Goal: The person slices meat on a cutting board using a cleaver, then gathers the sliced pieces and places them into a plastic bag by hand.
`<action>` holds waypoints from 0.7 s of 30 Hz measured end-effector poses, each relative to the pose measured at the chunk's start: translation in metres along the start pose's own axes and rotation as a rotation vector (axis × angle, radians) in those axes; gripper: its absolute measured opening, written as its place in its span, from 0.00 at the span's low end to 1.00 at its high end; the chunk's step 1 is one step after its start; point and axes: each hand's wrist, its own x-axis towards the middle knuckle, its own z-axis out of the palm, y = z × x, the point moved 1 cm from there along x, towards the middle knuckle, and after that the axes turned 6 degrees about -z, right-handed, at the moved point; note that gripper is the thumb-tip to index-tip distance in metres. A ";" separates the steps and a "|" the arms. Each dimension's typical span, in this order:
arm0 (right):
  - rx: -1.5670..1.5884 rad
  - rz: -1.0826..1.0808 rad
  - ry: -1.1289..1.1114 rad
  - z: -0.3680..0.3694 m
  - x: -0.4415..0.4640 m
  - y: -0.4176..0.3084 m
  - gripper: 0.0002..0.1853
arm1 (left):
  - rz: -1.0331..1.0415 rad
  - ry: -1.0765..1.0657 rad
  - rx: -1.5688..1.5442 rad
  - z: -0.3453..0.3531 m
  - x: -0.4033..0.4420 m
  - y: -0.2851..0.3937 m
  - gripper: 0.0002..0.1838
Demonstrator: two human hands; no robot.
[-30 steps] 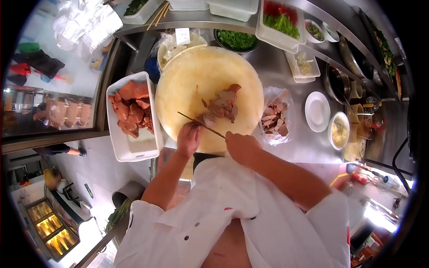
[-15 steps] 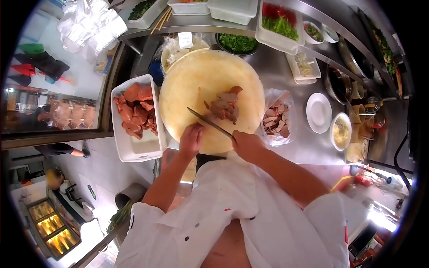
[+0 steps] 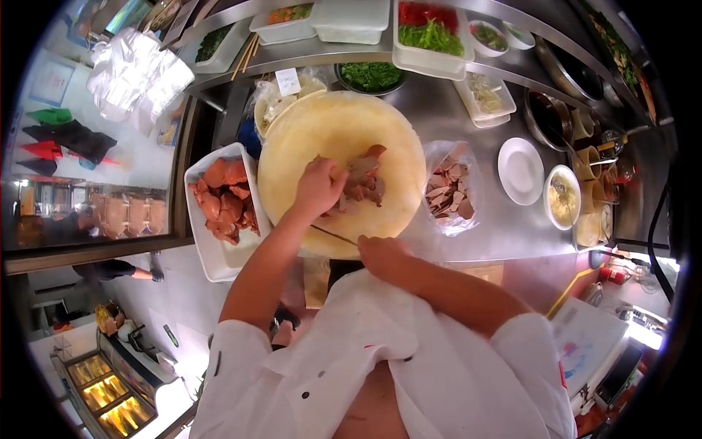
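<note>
My right hand is closed round the handle of a knife, whose blade points left over the near part of the round chopping block. My left hand is over the block, its fingers curled at the left side of a pile of sliced liver; what they hold, if anything, is hidden. Left of the block, a white tub holds large pieces of liver. To the right lies a clear plastic bag of sliced liver.
A white plate and a bowl of pale food stand on the steel counter at the right. Behind the block are a bowl of chopped greens and a shelf with food containers. Another person's leg shows at the left.
My left hand has moved up and forward from the block's near edge to the liver pile. The knife has shifted toward the block's near edge, still in my right hand. The view has shifted somewhat.
</note>
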 end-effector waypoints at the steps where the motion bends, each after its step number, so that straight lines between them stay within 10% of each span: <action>1: 0.002 -0.005 0.003 0.002 0.001 0.001 0.12 | -0.022 0.013 0.043 0.023 0.013 -0.003 0.22; 5: 0.002 -0.005 0.003 0.010 -0.002 0.001 0.13 | -0.412 -0.369 -0.009 0.048 0.066 0.026 0.31; 11: 0.093 0.031 0.010 0.008 -0.009 -0.004 0.14 | -0.105 -0.520 0.002 0.069 0.078 0.035 0.29; 21: 0.098 0.002 0.065 0.020 0.011 0.023 0.12 | -0.318 -0.309 -0.512 0.035 0.052 0.065 0.22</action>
